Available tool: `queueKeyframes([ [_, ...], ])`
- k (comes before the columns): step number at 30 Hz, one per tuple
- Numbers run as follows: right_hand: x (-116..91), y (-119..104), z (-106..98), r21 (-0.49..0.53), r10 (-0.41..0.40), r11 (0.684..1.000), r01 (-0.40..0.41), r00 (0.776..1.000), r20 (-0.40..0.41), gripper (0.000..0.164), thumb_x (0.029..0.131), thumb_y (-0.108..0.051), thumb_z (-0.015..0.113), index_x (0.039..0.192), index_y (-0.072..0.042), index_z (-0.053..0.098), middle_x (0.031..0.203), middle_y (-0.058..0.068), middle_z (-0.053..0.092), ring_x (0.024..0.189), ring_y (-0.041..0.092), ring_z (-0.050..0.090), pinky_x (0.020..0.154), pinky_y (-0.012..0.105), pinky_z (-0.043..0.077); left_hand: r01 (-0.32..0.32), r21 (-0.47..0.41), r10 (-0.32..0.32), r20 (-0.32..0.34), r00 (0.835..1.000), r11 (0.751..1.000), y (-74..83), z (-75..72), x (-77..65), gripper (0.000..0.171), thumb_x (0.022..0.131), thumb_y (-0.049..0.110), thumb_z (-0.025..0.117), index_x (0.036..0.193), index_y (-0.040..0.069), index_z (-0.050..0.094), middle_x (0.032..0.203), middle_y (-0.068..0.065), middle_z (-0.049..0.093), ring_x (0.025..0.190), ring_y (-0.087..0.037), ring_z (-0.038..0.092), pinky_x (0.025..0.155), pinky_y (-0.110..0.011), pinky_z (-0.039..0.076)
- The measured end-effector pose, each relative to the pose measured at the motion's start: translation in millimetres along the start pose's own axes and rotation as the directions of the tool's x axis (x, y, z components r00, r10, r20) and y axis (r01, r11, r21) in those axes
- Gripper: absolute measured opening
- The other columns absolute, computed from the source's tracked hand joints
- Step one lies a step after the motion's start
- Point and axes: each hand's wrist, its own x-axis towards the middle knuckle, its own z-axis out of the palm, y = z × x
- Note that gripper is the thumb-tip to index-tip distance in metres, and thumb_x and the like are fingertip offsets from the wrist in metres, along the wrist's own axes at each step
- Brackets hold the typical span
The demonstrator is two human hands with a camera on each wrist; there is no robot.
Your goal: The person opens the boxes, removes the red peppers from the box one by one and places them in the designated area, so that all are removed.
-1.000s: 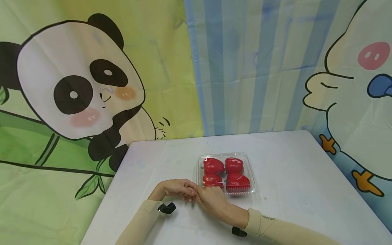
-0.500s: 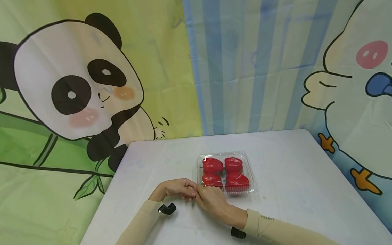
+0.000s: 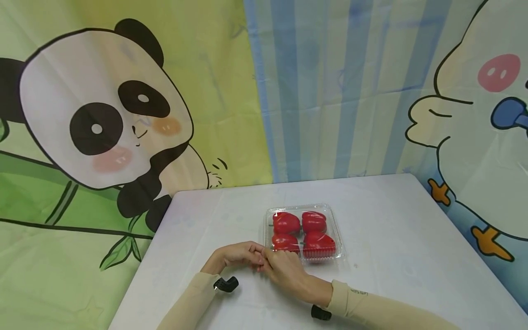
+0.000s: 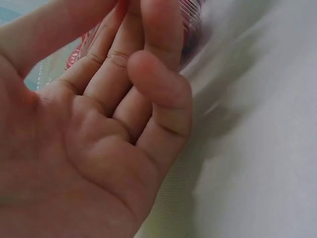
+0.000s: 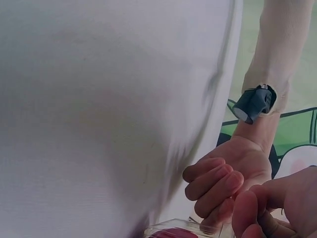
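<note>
A clear plastic clamshell box (image 3: 338, 247) with several red bell peppers (image 3: 315, 222) inside lies on the white table, its lid down. My left hand (image 3: 239, 253) is at the box's near left corner, with thumb and forefinger pinching there and the other fingers loosely curled, as the left wrist view shows. From the right, my right hand (image 3: 288, 272) meets it at the same corner, fingers curled in and fingertips hidden behind the hand in the head view. In the right wrist view, the box edge (image 5: 173, 225) shows just beside both hands' fingers (image 5: 245, 213).
The white table (image 3: 392, 220) reaches back to a cloth backdrop with a panda (image 3: 103, 114) on the left and blue stripes in the middle. Black wrist cameras (image 3: 226, 284) hang under both wrists. A pale mark (image 3: 355, 266) lies right of the box.
Both hands stay at the box's near left corner, and the left wrist and its camera shift very slightly. The box and peppers keep their place; the head view drifts a little.
</note>
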Motion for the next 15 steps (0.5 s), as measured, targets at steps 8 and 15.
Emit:
queueKeyframes([
  [8,2.1,-0.4,-2.1,0.024,0.01,1.0,-0.011,1.0,0.012,0.021,0.086,-0.014,0.075,0.074,-0.016,0.057,0.055,-0.007,0.047,0.05,0.003,0.033,0.042,0.019,0.029,0.017,-0.002,-0.017,0.029,0.999,1.0,1.7,-0.9,-1.4,0.012,0.099,0.018,0.061,0.11,0.014,0.064,0.089,0.011,0.071,0.082,-0.004,0.062,0.069,-0.019,0.046],
  [15,2.2,1.2,-2.3,0.067,0.037,0.997,-0.038,0.999,0.026,0.022,0.086,-0.015,0.075,0.074,-0.017,0.057,0.055,-0.01,0.044,0.051,0.001,0.031,0.043,0.016,0.027,0.019,0.009,-0.019,0.033,0.999,1.0,4.0,-0.4,1.5,0.017,0.099,0.016,0.061,0.113,0.006,0.061,0.089,0.011,0.07,0.083,-0.004,0.061,0.07,-0.019,0.047],
])
